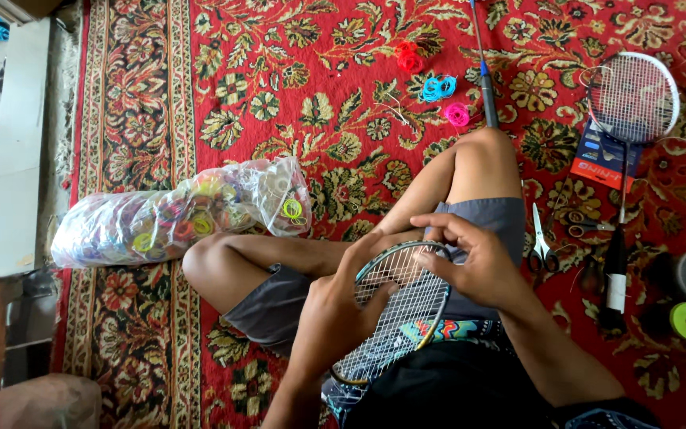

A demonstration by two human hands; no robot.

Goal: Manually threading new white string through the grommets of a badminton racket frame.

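Gripping the light racket (395,318) by its stiff rim, left hand (341,306) closed around it; right hand (470,258) pinching thin, probably springy strings (406,298).

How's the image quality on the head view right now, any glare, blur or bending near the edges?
Head view: even, bright daylight and soft shadows; glare on the clear plastic bag hides its contents in part; left hand, right hand and racket strings are sharp; wide-lens bending shows along the carpet border; bottom-left corner is dim.
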